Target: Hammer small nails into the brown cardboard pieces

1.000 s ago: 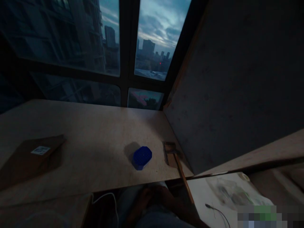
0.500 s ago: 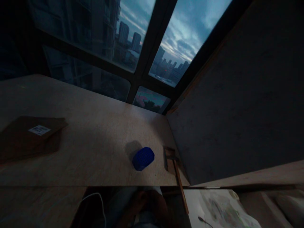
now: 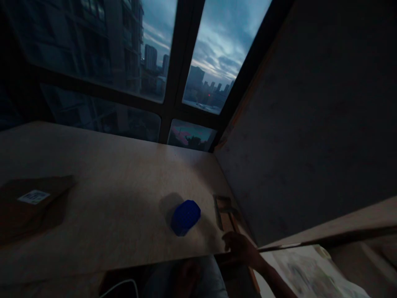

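Because its dark head looks solid, the hammer-like tool [image 3: 233, 221] on the table [image 3: 118, 174], just right of the blue tub [image 3: 185, 218], will likely handle as stiff and head-heavy, hardly fragile; its slim, apparently wooden handle should be the place to take hold, closer to the head for balance, though a smooth shaft might slip a little. From where I stand, the right hand [image 3: 239, 247] is at that handle, below and right of the tub, its fingers partly bent; I can't tell whether they close around the shaft or only touch it. The left hand [image 3: 187, 274] lies in shadow at the lap, below the tub, its grip too dim to read. Half a second earlier both hands were down at the lap; now the right is up at the handle, while the tub remains beside the tool.
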Available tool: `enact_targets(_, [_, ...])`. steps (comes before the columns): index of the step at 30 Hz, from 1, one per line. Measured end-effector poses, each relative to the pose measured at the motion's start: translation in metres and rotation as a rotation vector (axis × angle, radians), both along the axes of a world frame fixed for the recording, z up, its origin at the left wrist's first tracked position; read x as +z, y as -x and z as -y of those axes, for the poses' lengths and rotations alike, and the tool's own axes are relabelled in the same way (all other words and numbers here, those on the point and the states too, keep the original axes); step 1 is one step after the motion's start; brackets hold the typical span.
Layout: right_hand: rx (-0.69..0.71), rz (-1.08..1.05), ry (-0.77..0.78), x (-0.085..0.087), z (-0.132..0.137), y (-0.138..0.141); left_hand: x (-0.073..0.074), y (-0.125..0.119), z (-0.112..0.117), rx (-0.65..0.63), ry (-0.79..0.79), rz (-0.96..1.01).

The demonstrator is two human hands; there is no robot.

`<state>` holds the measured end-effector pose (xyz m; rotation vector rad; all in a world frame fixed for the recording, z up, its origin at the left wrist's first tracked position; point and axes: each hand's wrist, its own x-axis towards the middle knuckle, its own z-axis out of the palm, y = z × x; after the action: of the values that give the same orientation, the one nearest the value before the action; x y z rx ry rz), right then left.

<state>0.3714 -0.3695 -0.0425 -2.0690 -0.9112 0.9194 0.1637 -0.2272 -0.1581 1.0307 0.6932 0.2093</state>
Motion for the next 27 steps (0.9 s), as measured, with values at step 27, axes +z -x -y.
enact_targets(27, [-0.464, 0.439, -0.257, -0.06, 0.029, -0.035, 0.054, -0.194, 0.0, -0.035, -0.199, -0.155])
